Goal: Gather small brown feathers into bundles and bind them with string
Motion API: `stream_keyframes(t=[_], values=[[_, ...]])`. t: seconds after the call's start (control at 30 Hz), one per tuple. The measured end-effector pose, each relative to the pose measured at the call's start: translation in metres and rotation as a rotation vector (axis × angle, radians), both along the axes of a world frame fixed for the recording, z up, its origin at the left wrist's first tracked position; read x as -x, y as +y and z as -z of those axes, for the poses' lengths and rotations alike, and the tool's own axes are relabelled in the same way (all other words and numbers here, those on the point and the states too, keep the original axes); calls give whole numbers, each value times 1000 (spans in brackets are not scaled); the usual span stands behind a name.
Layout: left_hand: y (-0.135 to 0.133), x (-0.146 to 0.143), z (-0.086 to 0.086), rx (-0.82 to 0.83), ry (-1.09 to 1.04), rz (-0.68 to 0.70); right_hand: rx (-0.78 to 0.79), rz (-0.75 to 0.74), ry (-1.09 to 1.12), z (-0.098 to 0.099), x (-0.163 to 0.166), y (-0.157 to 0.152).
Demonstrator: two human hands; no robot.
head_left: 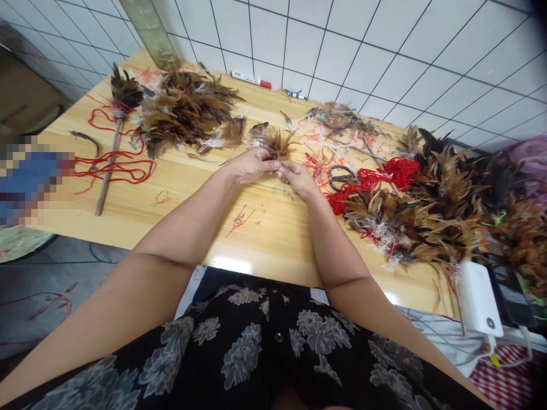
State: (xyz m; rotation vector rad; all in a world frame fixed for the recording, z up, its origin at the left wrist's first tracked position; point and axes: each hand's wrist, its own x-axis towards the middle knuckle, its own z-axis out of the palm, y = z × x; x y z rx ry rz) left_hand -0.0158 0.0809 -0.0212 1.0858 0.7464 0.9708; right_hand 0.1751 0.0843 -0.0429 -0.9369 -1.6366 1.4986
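My left hand and my right hand meet over the middle of the wooden table. Both pinch the stems of a small bunch of brown feathers that fans away from me. The fingers of both hands are closed on the bunch. A stick with dark feathers tied at its top and loose red cord around it lies at the left. Scissors lie just right of my right hand beside a heap of red cord.
A big pile of brown feathers lies at the back left, another pile at the right. A red-capped marker rests near the far edge. A white power bank sits at the front right corner. Tiled floor lies beyond.
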Motion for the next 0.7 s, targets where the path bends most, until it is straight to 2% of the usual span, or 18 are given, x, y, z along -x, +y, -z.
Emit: stream_keyframes(t=[0.13,0.23,0.47,0.7], values=[[0,-11,-2,84,-61,-184,14,112,79,0,3,-1],[2,-14,-6,129,-141,-257,2,149,114,-4,3,-2],[0,-11,-16,229,-206,-255,6,143,164,-8,2,-3],[-7,-21,-16,271,-208,-198,9,182,139,-3,6,-1]])
